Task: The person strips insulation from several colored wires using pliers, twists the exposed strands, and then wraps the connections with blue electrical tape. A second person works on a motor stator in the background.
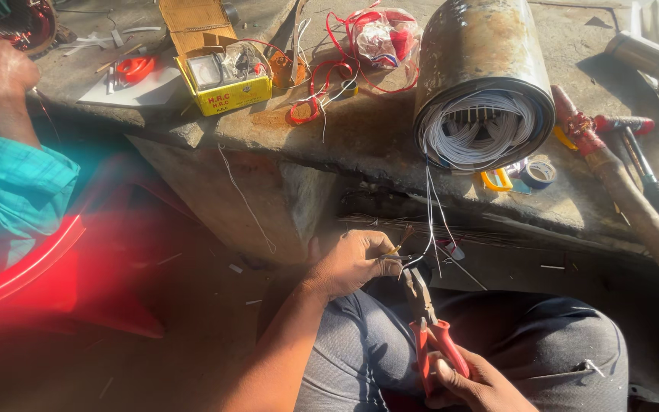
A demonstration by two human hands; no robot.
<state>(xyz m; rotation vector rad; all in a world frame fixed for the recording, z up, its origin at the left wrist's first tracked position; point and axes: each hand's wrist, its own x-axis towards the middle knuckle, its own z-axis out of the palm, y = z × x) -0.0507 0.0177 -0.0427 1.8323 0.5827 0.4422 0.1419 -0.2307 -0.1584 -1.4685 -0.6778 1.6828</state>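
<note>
While the left hand (352, 263) pinches thin wires (430, 221) and the right hand (470, 381) squeezes red pliers (430, 324), the jaws might snip a wire or nip fingers.

Both forearms bare, no sleeves seen below elbow. Left hand (352, 263) at 6 o'clock, right hand (470, 385) at 5 o'clock; no rings, watch or gloves seen. Legs covered by grey-blue trousers (528, 343), fabric creased at knee.
</note>
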